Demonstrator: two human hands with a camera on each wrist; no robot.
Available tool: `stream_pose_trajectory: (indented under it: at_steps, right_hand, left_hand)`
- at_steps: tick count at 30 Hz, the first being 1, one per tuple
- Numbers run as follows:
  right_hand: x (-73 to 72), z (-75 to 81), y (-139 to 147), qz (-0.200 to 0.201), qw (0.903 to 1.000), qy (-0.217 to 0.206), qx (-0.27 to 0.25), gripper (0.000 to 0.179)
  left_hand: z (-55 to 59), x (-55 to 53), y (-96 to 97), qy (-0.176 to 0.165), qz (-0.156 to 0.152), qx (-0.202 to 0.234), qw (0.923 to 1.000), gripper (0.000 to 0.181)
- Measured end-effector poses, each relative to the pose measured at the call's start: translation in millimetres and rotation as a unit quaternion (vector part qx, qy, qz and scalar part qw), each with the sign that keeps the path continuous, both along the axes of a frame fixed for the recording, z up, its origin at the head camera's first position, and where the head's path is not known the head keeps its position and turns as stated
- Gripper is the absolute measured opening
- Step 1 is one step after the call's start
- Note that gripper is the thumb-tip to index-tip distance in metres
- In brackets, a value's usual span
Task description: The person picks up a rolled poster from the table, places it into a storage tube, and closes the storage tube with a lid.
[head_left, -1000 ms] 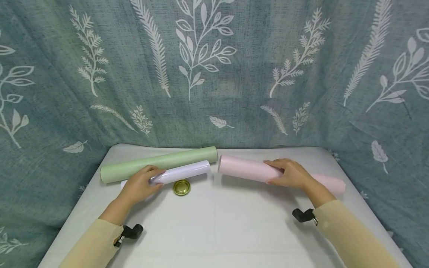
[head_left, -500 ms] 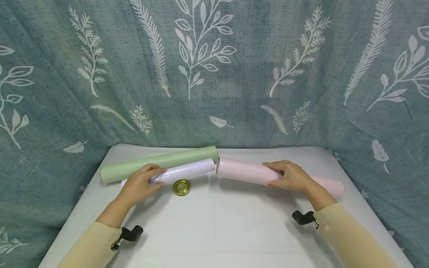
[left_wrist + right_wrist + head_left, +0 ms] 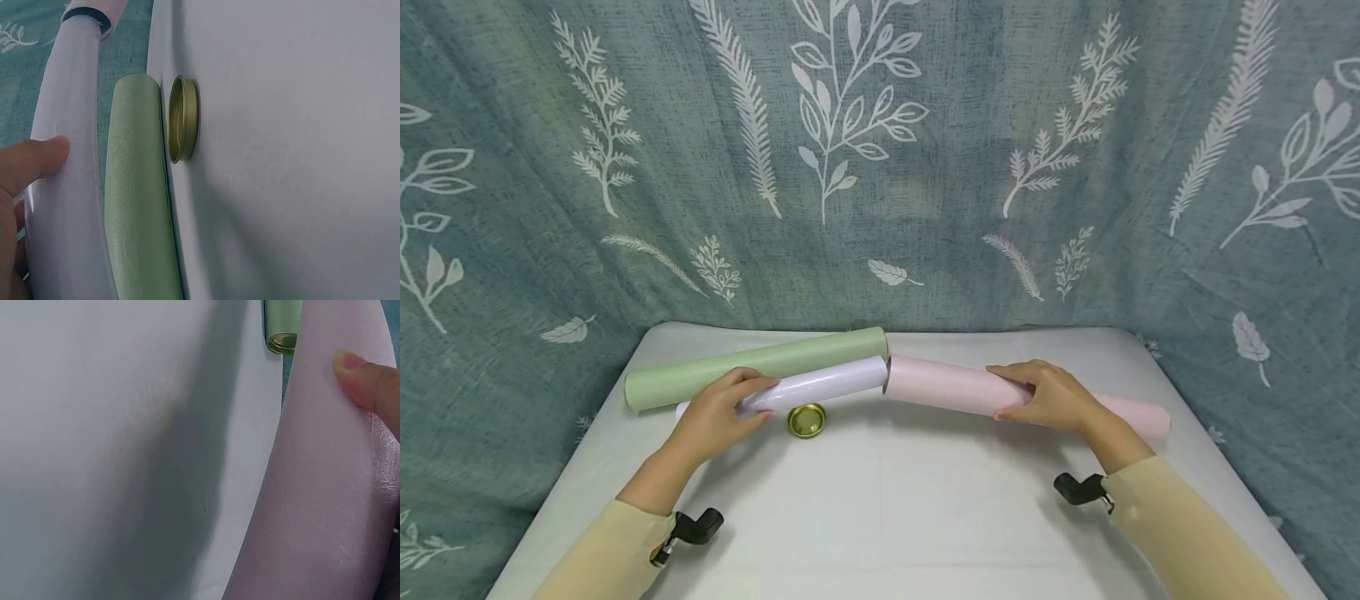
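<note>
My left hand [image 3: 718, 414] grips a glossy pale lavender roll [image 3: 827, 383], thumb along its near side. With my right hand [image 3: 1054, 396] I hold a wider pink roll [image 3: 947, 386] around its middle. Both rolls are raised over the table, as their shadows show. The lavender roll's right end meets the open left end of the pink roll. From the left wrist, the lavender end [image 3: 81, 28] appears at the pink roll's mouth [image 3: 107, 22], with dark hollow showing beside it; how deep it reaches is hidden. Most of my fingers are hidden behind the rolls.
A green roll [image 3: 760, 364] lies along the back left of the white table [image 3: 880, 517]. In front of it rests a round gold lid [image 3: 807, 421], hollow side up. Behind the table hangs a blue-green curtain [image 3: 925, 250] with white leaf prints.
The lavender roll has moved right and the pink roll slightly left, closing the gap between their ends. The lid and green roll have stayed put.
</note>
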State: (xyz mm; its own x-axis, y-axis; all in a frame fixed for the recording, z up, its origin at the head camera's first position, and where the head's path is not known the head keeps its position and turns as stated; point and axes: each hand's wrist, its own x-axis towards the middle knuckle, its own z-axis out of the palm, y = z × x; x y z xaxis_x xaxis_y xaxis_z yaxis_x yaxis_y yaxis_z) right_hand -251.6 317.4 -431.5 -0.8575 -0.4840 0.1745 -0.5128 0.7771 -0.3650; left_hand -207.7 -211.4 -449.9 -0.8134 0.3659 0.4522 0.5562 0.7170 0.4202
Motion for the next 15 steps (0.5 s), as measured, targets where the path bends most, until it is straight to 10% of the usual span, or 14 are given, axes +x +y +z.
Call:
stream_pose_trajectory:
  at_steps: [15]
  right_hand:
    - [-0.1,0.5,-7.4,0.016,0.9998,0.008,0.002,0.073]
  left_hand:
    - [-4.4,-2.6,8.6,-0.008,-0.025,0.003,0.9997,0.046]
